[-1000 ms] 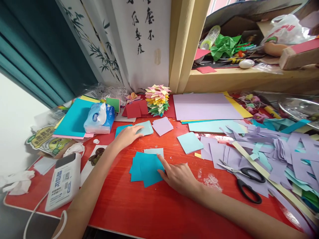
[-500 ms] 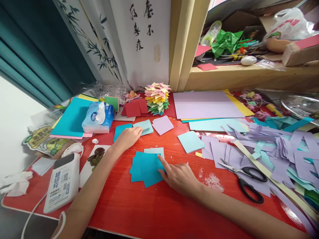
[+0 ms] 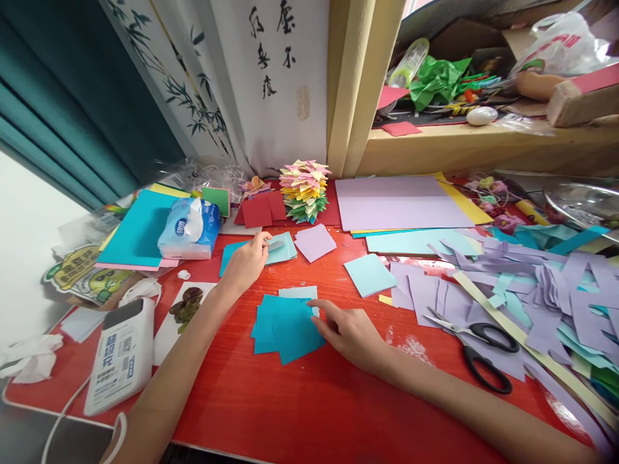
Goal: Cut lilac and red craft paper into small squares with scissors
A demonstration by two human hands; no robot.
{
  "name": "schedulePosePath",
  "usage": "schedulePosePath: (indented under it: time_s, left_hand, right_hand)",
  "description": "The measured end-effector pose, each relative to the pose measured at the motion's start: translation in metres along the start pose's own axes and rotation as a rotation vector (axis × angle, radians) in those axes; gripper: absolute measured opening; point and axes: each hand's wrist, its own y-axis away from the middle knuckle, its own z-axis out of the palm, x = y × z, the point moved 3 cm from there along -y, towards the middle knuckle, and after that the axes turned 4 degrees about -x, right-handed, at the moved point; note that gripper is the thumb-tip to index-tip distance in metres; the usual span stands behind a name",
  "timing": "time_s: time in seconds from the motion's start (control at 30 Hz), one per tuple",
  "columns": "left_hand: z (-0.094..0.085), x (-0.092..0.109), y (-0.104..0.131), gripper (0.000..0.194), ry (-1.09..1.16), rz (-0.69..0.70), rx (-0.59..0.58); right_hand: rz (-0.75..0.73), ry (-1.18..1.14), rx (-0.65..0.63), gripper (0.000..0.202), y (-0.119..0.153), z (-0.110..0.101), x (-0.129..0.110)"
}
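My left hand (image 3: 248,259) is closed, fingertips pinching the left edge of a light blue paper square. The near part of that square (image 3: 276,245) tilts up from a small pile of light blue squares (image 3: 285,252). Just left of the pile, partly under my hand, lie darker blue squares (image 3: 233,253). My right hand (image 3: 355,332) is open, index finger and thumb apart, at the right corner of a fanned stack of blue squares (image 3: 293,328). Behind that stack a pale blue square (image 3: 298,292) shows partly.
Black-handled scissors (image 3: 476,348) lie right, beside purple paper strips (image 3: 546,283). A light blue square (image 3: 370,275) and a purple square (image 3: 315,245) lie mid-table. Farther back are a folded-paper tower (image 3: 304,192) and a tissue pack (image 3: 189,229). A white device (image 3: 120,354) stands left.
My left hand has drawn back slightly left and up, raising the edge of a light blue square. My right hand has slid a little right along the blue stack.
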Motion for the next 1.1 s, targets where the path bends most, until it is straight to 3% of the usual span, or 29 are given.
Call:
schedulePosePath:
  time_s: [0.17,0.27,0.33,0.43,0.57,0.7,0.8,0.97,1.1]
  left_hand:
    - [-0.018,0.009,0.006,0.028,-0.023,0.061,0.115]
    - [-0.037,0.031,0.021,0.03,-0.064,0.208,0.225]
    - [-0.04,0.052,0.034,0.03,-0.074,0.372,0.184]
    - [-0.031,0.08,0.049,0.026,-0.016,0.562,0.118]
    - [-0.017,0.092,0.052,0.02,0.207,0.563,-0.017]
    - [-0.027,0.089,0.054,0.017,0.383,0.501,-0.186]
    - [-0.037,0.094,0.067,0.018,0.324,0.585,-0.316]
    - [-0.031,0.105,0.099,0.024,0.042,0.75,-0.359]
    - [-0.024,0.099,0.107,0.018,0.081,0.657,-0.511]
  right_hand:
    - [0.109,-0.714,-0.12,0.033,-0.006,-0.012,0.003]
    - [0.162,-1.167,-0.211,0.041,-0.011,-0.014,0.002]
    - [0.176,-1.383,-0.225,0.043,-0.014,-0.014,0.001]
    - [0.185,-1.604,-0.183,0.036,-0.018,-0.014,0.004]
    - [0.206,-1.675,-0.098,0.014,-0.019,-0.013,0.011]
    - [0.218,-1.642,-0.11,0.013,-0.019,-0.013,0.015]
    - [0.319,-1.6,-0.099,0.016,-0.02,-0.012,0.018]
    - [0.492,-1.536,-0.063,0.015,-0.024,-0.009,0.021]
    - [0.464,-1.391,-0.043,0.008,-0.023,-0.011,0.019]
